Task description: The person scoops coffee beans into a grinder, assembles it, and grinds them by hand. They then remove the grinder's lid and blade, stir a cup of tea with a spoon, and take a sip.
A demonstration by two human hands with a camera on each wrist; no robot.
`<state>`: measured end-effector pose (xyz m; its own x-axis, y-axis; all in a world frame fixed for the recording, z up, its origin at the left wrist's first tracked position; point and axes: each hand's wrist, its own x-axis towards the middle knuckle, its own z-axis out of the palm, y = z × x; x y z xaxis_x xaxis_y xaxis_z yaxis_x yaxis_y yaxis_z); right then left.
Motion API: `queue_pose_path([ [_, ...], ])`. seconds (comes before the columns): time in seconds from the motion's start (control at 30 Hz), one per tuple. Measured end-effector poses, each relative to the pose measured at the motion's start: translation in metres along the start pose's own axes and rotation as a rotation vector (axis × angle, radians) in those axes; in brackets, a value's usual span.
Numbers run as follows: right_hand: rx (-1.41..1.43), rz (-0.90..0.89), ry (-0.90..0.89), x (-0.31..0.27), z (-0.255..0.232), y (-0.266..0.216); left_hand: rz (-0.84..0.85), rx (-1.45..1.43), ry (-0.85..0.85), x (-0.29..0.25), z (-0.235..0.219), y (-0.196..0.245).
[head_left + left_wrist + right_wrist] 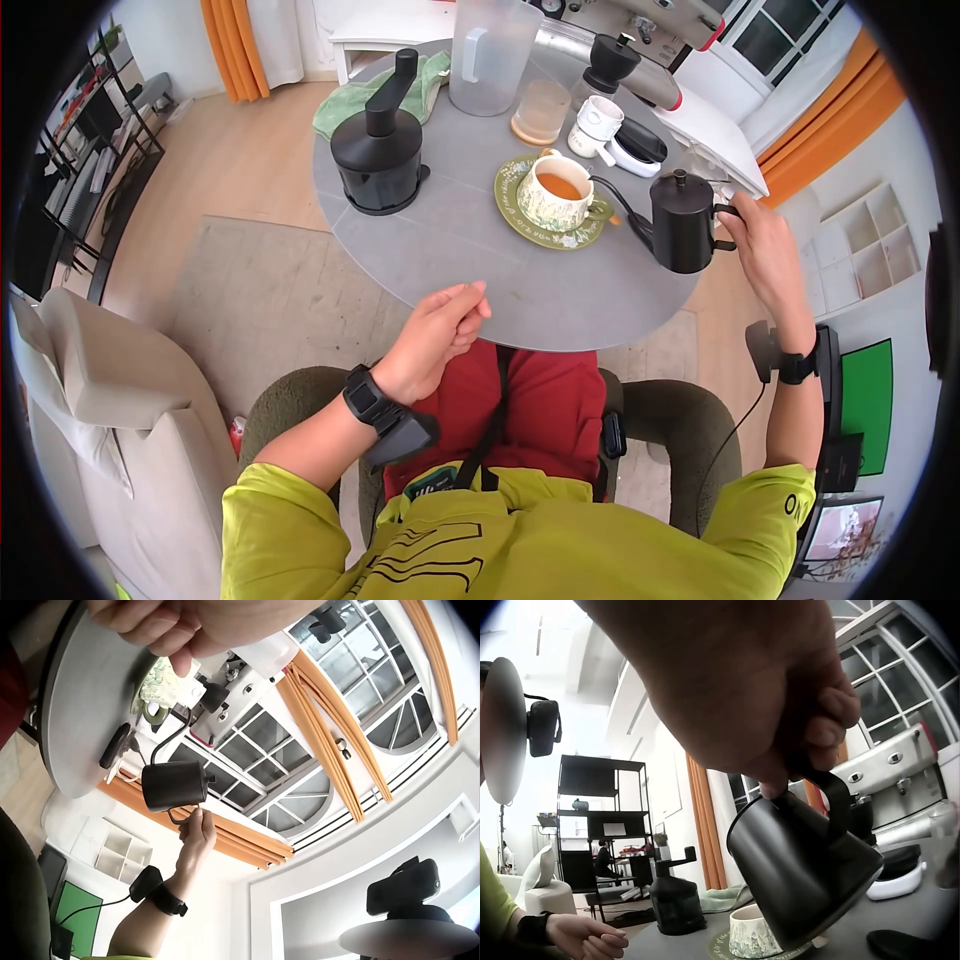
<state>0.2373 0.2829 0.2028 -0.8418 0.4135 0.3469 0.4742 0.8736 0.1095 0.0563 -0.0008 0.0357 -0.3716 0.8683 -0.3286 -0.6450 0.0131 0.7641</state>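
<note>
My right hand [765, 245] grips the handle of a black gooseneck kettle [682, 225] at the table's right edge. The kettle is tilted in the right wrist view, and its thin curved spout reaches toward a patterned teacup [548, 208]. Orange-brown liquid [560, 187] shows inside the cup, which stands on a green saucer [512, 205] with lettering round its rim. Near the table's front edge, my left hand [432, 335] hovers with loosely curled fingers and nothing in them.
A black hand-crank canister [378, 165] stands on the left of the grey round table [440, 255]. Behind are a green cloth [330, 108], clear pitcher [490, 60], drinking glass [542, 108], small white cup [600, 118], black-and-white device [638, 148] and espresso machine [630, 65].
</note>
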Motion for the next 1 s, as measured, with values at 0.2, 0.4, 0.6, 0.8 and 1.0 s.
queue_pose_path([
  [0.2, -0.138, -0.121, 0.006, 0.014, -0.010, 0.000, 0.005, 0.024, -0.024, -0.001, 0.002, -0.004],
  [0.4, -0.234, -0.190, -0.004, 0.027, -0.023, -0.010, 0.017, 0.000, -0.022, 0.000, -0.001, 0.000],
  [0.6, -0.284, -0.266, 0.032, 0.030, -0.019, -0.008, 0.240, -0.053, 0.104, -0.004, -0.015, 0.039],
  [0.8, -0.312, -0.304, 0.041, 0.028, -0.020, -0.005, 0.508, 0.060, 0.233, -0.005, -0.027, 0.054],
  [1.0, -0.307, -0.301, 0.039, 0.029, -0.027, -0.011, 0.404, 0.061, 0.198, -0.001, -0.025, 0.045],
])
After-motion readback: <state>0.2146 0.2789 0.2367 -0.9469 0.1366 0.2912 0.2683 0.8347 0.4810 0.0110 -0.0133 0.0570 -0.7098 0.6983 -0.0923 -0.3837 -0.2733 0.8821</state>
